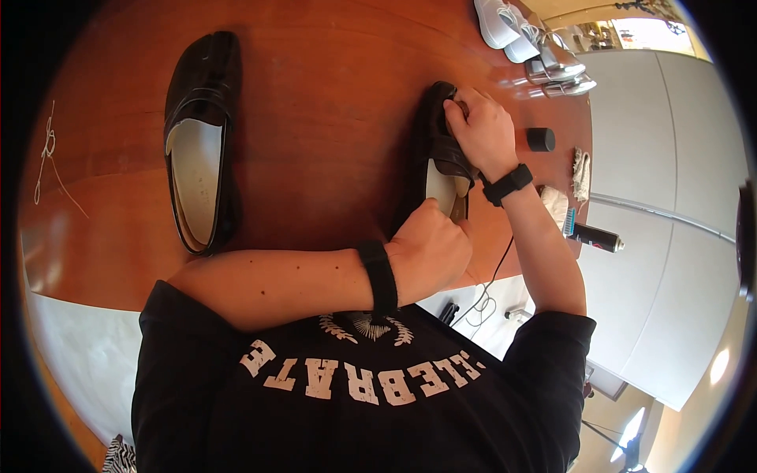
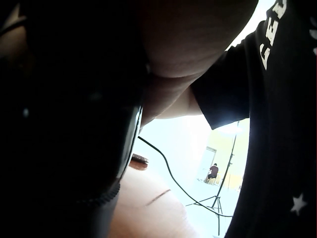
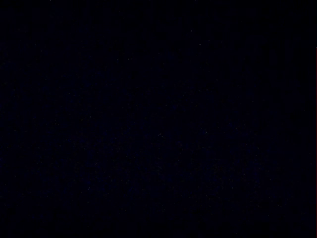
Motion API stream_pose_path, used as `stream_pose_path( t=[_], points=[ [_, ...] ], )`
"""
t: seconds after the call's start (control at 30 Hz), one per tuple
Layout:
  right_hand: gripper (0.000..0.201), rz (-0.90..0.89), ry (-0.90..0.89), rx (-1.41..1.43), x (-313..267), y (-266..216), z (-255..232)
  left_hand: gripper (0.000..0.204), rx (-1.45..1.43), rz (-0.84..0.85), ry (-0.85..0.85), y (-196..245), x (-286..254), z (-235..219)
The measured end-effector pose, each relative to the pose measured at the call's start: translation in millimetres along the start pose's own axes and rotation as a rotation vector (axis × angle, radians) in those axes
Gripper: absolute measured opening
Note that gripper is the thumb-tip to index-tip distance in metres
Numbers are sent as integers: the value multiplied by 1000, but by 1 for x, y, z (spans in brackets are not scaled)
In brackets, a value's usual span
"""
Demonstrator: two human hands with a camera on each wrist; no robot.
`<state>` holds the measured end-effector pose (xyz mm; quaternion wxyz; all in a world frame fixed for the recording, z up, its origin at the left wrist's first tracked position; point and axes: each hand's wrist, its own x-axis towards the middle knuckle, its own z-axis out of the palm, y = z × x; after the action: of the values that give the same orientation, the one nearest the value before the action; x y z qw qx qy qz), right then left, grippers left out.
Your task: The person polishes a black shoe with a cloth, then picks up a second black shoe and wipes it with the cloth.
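A black loafer [image 1: 451, 158] with a pale insole is held between both hands over the right side of the table. My left hand [image 1: 432, 243] reaches across the body and grips its heel end, fingers curled over the rim. At the toe, my right hand [image 1: 482, 130] curls around the upper, thumb bent on top; its fingertips are mostly hidden. The matching black loafer [image 1: 201, 102] lies to the left with its toe pointing away. In the left wrist view a dark, shiny surface fills the left side; the right wrist view is black.
White sneakers [image 1: 498, 24] and silver shoes [image 1: 556, 67] stand at the far right. Near the right edge are a small black cylinder [image 1: 541, 139], cloths [image 1: 554, 203], a blue-bristled brush [image 1: 568, 223] and a spray can [image 1: 597, 237]. A thin cord [image 1: 49, 146] lies at far left.
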<state>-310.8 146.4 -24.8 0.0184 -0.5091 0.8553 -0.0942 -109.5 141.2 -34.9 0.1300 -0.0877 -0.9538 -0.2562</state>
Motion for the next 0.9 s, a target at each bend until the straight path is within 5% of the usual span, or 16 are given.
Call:
stream_pose_path(
  t=[0.37, 0.63, 0.9],
  points=[
    [28, 94, 229, -83, 26, 21, 22, 16, 8, -39, -106, 1, 3, -9],
    [26, 74, 66, 8, -3, 14, 10, 16, -2, -29, -3, 2, -1, -1],
    [31, 117, 169, -170, 29, 36, 27, 17, -45, -32, 12, 1, 1, -4]
  ],
)
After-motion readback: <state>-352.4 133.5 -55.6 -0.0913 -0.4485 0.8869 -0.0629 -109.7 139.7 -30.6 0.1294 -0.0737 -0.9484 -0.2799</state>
